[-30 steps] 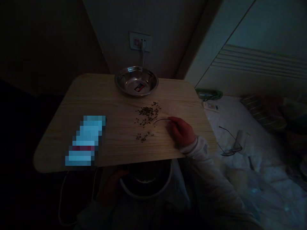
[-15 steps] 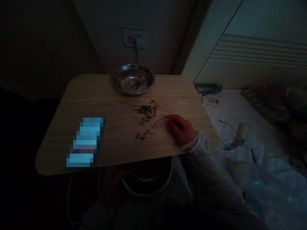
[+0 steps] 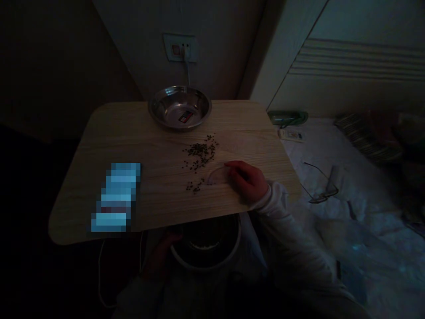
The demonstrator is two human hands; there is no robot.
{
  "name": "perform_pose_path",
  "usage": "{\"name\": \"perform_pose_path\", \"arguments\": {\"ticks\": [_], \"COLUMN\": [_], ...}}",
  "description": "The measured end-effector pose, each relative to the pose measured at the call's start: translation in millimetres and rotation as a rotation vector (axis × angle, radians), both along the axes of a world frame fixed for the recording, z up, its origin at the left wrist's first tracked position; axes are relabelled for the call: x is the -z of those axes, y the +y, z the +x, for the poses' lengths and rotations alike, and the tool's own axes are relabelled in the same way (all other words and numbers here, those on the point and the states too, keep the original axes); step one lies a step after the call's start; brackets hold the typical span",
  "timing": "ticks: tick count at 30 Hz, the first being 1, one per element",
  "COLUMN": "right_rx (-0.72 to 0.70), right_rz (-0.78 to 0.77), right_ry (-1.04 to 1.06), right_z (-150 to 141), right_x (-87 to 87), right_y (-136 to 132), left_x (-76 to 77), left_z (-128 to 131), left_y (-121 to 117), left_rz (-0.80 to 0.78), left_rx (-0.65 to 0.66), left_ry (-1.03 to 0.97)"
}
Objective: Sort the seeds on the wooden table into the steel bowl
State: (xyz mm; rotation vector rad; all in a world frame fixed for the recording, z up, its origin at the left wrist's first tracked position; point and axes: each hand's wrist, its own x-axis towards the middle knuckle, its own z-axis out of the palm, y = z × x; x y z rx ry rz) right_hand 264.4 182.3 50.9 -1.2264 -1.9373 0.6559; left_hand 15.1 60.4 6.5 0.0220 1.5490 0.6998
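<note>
My right hand rests low over the wooden table, fingers closed on a thin, clear piece with a curved edge, perhaps plastic. That edge touches the tabletop just right of a small cluster of dark seeds or beans. A larger scatter of the same dark grains lies farther back. Below the table's front edge, my left hand is at the left rim of a round pot or basin. Deep shadow hides most of its fingers, and the basin's contents are too dark to make out.
A shiny steel bowl with a label inside stands at the table's back. A lit phone, its screen blurred, lies at left. Eyeglasses and a pale remote-like device lie on white bedding at right. A wall socket holds a plug.
The clear piece in my right hand has swung slightly toward me, its edge now nearer the small cluster. The whole view has shifted a little. My left hand stays at the basin.
</note>
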Motion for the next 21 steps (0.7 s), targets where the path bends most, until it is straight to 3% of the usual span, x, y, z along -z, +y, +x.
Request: {"name": "perform_pose_path", "arguments": {"ticks": [4, 10, 17, 21], "right_rx": [0.001, -0.005, -0.002, 0.019], "right_rz": [-0.035, -0.048, -0.062, -0.08], "right_ry": [0.02, 0.033, 0.051, 0.024], "right_z": [0.8, 1.1, 2.3, 1.1], "right_x": [0.3, 2.4, 4.0, 3.5], "right_y": [-0.3, 0.0, 0.2, -0.7], "left_x": [-6.1, 9.9, -1.3, 1.5], "left_z": [2.4, -3.4, -0.7, -1.7], "left_y": [3.2, -4.4, -1.3, -2.9], "left_rz": [-0.002, 0.052, 0.014, 0.07], "left_rx": [-0.03, -0.016, -0.007, -0.007], "left_ry": [0.011, 0.025, -0.012, 0.002]}}
